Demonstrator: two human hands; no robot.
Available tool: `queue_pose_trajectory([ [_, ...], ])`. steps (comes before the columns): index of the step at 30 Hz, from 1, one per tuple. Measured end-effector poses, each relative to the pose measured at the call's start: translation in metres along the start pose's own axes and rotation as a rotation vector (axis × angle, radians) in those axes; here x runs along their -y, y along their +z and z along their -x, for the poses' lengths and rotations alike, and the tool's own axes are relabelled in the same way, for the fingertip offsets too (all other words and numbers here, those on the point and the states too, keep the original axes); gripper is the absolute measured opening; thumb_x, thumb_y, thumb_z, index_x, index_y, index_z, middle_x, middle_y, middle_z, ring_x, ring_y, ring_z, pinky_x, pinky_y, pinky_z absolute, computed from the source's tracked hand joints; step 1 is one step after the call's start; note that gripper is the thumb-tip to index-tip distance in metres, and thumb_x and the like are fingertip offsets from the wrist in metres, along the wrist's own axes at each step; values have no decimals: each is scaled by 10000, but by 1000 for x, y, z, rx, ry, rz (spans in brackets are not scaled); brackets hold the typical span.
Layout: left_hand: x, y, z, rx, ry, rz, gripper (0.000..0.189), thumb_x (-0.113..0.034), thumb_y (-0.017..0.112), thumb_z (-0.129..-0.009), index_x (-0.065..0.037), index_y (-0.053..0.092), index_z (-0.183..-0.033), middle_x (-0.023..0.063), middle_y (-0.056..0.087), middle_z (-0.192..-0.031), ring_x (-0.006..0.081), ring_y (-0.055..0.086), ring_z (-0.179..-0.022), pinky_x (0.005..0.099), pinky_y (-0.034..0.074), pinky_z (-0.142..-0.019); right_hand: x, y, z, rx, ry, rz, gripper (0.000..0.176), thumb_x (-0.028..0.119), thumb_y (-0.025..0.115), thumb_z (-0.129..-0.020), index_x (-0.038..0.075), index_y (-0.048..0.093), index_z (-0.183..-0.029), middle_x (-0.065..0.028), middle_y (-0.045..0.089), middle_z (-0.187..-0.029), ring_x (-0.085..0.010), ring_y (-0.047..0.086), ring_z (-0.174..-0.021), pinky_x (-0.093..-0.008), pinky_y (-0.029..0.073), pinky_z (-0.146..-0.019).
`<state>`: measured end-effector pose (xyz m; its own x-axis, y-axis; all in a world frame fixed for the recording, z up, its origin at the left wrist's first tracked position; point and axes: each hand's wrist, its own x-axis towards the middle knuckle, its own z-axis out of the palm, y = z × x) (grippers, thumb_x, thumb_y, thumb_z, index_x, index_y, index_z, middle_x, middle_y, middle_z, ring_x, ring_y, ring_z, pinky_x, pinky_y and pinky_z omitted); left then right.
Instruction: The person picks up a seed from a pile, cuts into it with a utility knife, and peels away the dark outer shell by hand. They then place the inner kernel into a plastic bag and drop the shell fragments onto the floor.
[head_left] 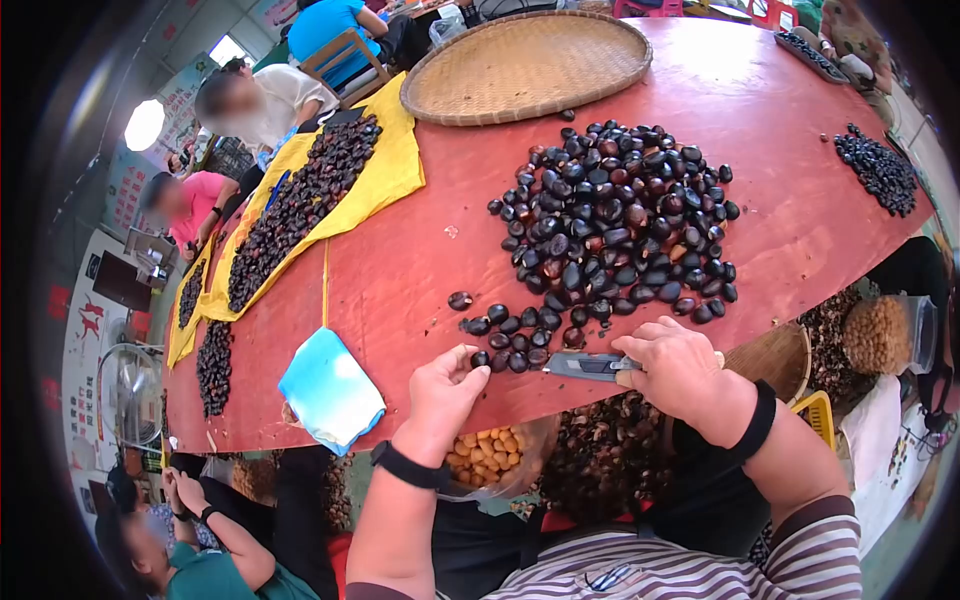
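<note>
My left hand [448,392] is at the table's front edge, thumb and forefinger pinched on a dark glossy nut [480,358]. In my right hand [682,368] is a utility knife [584,367], its blade end pointing left toward the left hand. The blade tip stays apart from the held nut. Several loose dark nuts [518,342] lie just beyond the fingers. Behind them spreads a big heap of the same shiny nuts [615,215] on the red tabletop [400,290]. Below the table edge, a clear bag of peeled yellow kernels [485,455] sits beside a pile of dark shells [605,450].
A round woven tray [525,65] lies at the back. Yellow cloth [400,150] bearing more nuts stretches along the left, with people seated beyond it. A blue-and-white packet [332,388] hangs over the front edge. At right are another nut pile [878,170] and a kernel jar [880,335].
</note>
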<state>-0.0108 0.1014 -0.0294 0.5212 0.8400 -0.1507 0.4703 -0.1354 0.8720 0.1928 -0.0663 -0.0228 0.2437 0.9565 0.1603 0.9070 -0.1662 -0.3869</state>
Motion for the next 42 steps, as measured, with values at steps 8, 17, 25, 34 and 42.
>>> queue_pose_trajectory([
  [8,17,-9,32,124,172,-153,298,-75,579,-689,-4,576,-978,41,586,-822,65,535,-638,201,436,-577,16,-1,0,173,-40,-14,294,166,604,-654,125,554,-941,-49,523,-758,-233,530,-770,-332,442,-633],
  [17,14,6,28,94,116,-124,250,-89,597,-682,-11,592,-920,105,588,-848,157,569,-646,232,451,-627,42,-5,5,208,-206,-88,410,82,537,-678,40,455,-1077,-66,557,-827,-219,546,-778,-312,448,-664],
  [25,7,5,30,80,262,-169,258,-96,631,-670,0,596,-906,124,600,-832,193,589,-715,258,460,-658,54,5,-7,305,-237,-56,474,69,525,-677,34,426,-1139,-70,579,-817,-211,556,-784,-303,448,-670],
  [34,5,5,24,79,228,-190,239,-92,631,-650,8,606,-865,127,597,-809,188,585,-708,252,457,-642,53,10,-14,305,-256,-55,479,62,526,-666,39,432,-1136,-71,576,-799,-217,553,-785,-312,445,-675],
  [42,7,9,22,82,148,-107,209,-77,628,-662,14,606,-849,125,597,-794,178,583,-700,247,455,-647,54,9,-15,358,-252,19,483,41,516,-661,26,428,-1135,-107,571,-778,-241,549,-777,-315,443,-671],
])
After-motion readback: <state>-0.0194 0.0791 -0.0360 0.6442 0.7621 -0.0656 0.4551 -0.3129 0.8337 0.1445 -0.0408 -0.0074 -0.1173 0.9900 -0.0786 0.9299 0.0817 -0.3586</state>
